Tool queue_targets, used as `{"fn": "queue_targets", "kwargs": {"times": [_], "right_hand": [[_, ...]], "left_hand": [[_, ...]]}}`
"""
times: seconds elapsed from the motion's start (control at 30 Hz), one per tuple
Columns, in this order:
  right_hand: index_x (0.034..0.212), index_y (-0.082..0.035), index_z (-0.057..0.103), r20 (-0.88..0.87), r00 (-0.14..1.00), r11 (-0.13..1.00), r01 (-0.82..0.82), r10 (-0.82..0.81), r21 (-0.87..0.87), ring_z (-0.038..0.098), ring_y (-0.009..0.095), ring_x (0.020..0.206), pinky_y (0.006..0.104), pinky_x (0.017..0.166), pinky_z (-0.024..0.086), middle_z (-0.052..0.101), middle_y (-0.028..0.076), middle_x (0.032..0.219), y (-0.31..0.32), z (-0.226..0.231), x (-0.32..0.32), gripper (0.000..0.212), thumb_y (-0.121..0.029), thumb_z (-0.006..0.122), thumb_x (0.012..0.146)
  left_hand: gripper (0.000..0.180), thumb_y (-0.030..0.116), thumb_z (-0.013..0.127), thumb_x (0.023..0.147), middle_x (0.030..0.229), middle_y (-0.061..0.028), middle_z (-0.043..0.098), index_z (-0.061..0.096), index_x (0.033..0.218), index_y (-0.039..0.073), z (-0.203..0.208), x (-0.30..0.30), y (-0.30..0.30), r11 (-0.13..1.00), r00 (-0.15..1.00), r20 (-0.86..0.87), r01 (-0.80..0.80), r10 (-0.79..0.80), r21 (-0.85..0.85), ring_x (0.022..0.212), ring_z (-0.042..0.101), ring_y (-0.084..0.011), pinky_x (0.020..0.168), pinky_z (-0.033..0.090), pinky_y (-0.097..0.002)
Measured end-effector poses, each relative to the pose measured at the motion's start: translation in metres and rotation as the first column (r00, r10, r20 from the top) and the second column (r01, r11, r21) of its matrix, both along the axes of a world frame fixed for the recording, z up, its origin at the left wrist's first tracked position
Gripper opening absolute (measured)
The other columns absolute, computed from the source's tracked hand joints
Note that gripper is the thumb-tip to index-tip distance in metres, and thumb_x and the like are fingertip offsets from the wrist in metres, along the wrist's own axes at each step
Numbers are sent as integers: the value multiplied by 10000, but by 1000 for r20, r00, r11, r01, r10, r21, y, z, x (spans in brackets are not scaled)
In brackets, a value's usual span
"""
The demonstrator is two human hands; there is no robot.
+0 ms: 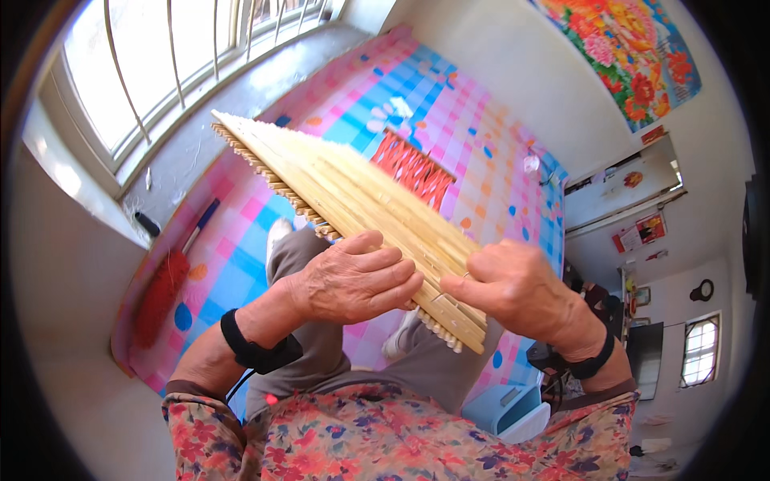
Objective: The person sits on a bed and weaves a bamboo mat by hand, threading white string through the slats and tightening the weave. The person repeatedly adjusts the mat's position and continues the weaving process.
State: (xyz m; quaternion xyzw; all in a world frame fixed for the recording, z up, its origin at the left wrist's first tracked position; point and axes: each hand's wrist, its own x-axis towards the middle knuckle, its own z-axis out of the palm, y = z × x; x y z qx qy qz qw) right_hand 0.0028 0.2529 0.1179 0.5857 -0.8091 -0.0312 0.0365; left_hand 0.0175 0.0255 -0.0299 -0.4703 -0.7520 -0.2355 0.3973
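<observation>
A flat mat of pale yellow stalks [345, 176], laid side by side, slants across the middle of the head view above my lap. Stalk ends stick out unevenly along its left and lower edges, where a crosswise layer shows. My left hand [357, 276] is closed around the mat's near edge, its fingers curled over the front. At the mat's near right corner, my right hand [517, 289] is closed in a pinch, thumb and forefinger against the surface. What lies between those fingers is too small and blurred to make out.
Beneath me spreads a pink and blue checked cover [241, 248]. A red brush [164, 293] lies on it at left, and a red and white patterned piece [413, 168] beyond the mat. A light-blue bin [505, 407] is at lower right. A barred window [152, 64] stands upper left.
</observation>
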Motion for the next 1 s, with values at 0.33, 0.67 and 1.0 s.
{"fn": "queue_targets", "kwargs": {"times": [0.33,0.67,1.0], "right_hand": [[1063,-104,733,389,913,889,272,-118,-368,586,176,701,307,629,470,605,63,793,44,65,-12,195,-12,699,894],[1055,-69,726,368,929,819,237,-34,-523,626,182,774,311,678,486,665,67,874,34,15,-52,170,-17,687,899],[1022,-90,730,428,896,809,336,-117,-482,671,212,772,317,688,538,692,76,866,12,-30,-86,122,-115,701,906]], "left_hand": [[304,263,729,818,770,-15,540,614,1032,79,120,-27,23,992,992,-57,115,-112,45,734,582,-202,665,449,-351],[173,242,696,903,855,-54,658,654,950,81,93,-54,10,977,972,167,138,-165,160,839,630,-260,814,451,-402],[158,229,601,920,700,-13,586,683,819,139,38,-111,18,942,986,168,-35,-23,335,688,577,-224,730,442,-384]]}}
